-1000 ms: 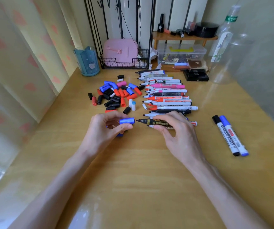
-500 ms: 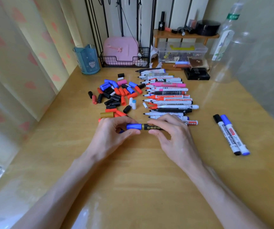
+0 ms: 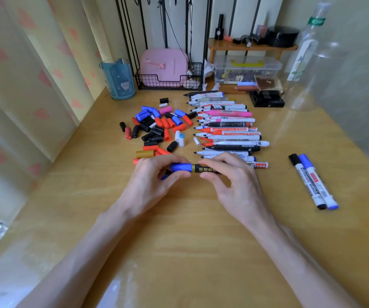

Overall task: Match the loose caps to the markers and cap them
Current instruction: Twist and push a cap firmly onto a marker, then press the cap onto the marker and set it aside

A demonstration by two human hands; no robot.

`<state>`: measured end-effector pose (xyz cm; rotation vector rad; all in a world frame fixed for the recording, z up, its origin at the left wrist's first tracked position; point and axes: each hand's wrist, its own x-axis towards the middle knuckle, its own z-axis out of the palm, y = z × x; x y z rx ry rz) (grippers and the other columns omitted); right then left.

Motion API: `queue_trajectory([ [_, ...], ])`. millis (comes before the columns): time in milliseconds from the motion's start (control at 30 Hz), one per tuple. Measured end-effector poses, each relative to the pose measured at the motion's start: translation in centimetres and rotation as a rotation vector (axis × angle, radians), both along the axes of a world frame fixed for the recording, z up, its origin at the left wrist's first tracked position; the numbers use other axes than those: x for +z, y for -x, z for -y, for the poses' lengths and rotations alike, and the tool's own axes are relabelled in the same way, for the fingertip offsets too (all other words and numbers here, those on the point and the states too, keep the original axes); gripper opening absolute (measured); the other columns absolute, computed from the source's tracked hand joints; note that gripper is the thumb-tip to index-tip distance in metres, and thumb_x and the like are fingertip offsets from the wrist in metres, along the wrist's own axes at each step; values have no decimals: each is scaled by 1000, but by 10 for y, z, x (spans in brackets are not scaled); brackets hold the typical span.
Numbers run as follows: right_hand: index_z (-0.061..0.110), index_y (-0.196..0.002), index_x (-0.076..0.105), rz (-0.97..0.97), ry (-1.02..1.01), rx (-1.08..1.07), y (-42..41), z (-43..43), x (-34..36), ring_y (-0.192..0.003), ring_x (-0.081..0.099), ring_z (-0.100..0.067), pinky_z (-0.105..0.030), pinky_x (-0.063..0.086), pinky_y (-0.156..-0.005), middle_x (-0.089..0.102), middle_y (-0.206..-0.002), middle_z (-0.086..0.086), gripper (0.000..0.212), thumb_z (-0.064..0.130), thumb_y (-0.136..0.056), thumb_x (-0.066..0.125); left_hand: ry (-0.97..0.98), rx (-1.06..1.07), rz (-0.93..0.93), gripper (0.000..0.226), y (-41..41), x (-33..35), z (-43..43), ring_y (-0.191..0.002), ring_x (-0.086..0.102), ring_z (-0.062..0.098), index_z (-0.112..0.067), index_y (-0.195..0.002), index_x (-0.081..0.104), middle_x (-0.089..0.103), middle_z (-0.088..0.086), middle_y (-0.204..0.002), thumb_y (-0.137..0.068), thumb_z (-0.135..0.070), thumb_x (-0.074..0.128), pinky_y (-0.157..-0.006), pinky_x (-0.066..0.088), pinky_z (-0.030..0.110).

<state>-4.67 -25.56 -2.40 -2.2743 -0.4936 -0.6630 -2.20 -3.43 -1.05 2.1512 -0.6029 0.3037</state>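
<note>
As the left hand (image 3: 154, 183) pinches a blue cap (image 3: 180, 168) pushed onto the black-and-gold marker (image 3: 205, 169) gripped by the right hand (image 3: 234, 185), at six o'clock of the uncapped markers (image 3: 228, 130), fit seems under test; next, probably swap in the gold cap (image 3: 144, 154) at ten o'clock.

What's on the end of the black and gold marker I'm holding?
A blue cap sits on the black and gold marker, pinched by the left hand. The tip is covered, and the right hand hides the rest of the barrel.
</note>
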Motion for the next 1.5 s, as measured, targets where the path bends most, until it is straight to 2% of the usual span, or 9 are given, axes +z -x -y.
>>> queue_trajectory([
  [167, 18, -117, 76, -48, 8, 29, 0, 2, -1, -95, 64, -20, -40, 53, -85, 66, -100, 6, 23, 23, -95, 74, -96, -68, 38, 31, -2, -2, -7, -85, 62, -6, -19, -116, 76, 72, -20, -101, -94, -40, 70, -74, 42, 8],
  [333, 20, -116, 74, -72, 37, 26, 2, 0, 1, -95, 63, -18, -39, 52, -86, 64, -99, 9, 21, 25, -96, 73, -104, -46, 42, 30, -2, -1, -10, -81, 60, -8, -19, -111, 78, 71, -22, -98, -93, -42, 69, -72, 42, 8],
  [533, 19, -112, 73, -93, 64, 28, 1, 4, 3, -96, 62, -17, -40, 51, -86, 67, -99, 9, 16, 20, -96, 73, -76, -59, 28, 31, -1, -1, -7, -85, 65, 2, -21, -114, 78, 74, -18, -99, -92, -44, 73, -74, 50, 20],
  [633, 18, -110, 74, -78, 89, -2, 3, 16, 6, -96, 61, -17, -40, 50, -87, 67, -99, 9, 16, 24, -95, 74, -17, -95, 1, 50, -1, -1, -6, -98, 69, 10, -23, -129, 70, 74, -13, -109, -87, -46, 80, -79, 48, 15],
  [767, 20, -110, 79, -44, 32, -205, 4, 42, 13, -99, 54, -17, -29, 45, -90, 63, -100, 5, 21, 26, -90, 80, 12, -61, 52, 42, -4, -2, -4, -97, 71, 13, -21, -126, 71, 72, -12, -107, -90, -40, 80, -81, 52, 22],
  [1133, 22, -89, 77, -228, 37, -783, 21, 110, 16, -83, 65, -35, -41, 49, -76, 71, -82, 0, 11, 30, -82, 77, -102, -213, 118, 23, -5, -3, 56, -98, 66, 7, -28, -122, 69, 69, -17, -107, -99, -27, 69, -71, 50, 25],
  [1300, 18, -106, 75, -275, 222, -951, 27, 115, 8, -98, 54, -35, -42, 41, -86, 67, -101, -9, 33, 33, -77, 82, -129, -222, 120, 27, -3, -8, 59, -101, 67, 6, -27, -124, 70, 69, -19, -109, -98, -20, 69, -73, 52, 27],
  [1400, 19, -117, 68, -242, 229, -929, 26, 113, 4, -107, 49, -35, -43, 39, -92, 56, -112, -11, 52, 31, -69, 86, -136, -213, 113, 27, -3, -8, 53, -102, 67, 8, -29, -124, 69, 70, -18, -109, -99, -18, 68, -72, 52, 29],
  [1500, 22, -119, 68, -260, 214, -884, 23, 113, -1, -113, 46, -34, -44, 33, -93, 54, -119, -9, 53, 33, -70, 86, -131, -203, 106, 27, -1, -9, 48, -102, 68, 11, -29, -123, 70, 70, -17, -110, -99, -17, 68, -72, 51, 28],
])
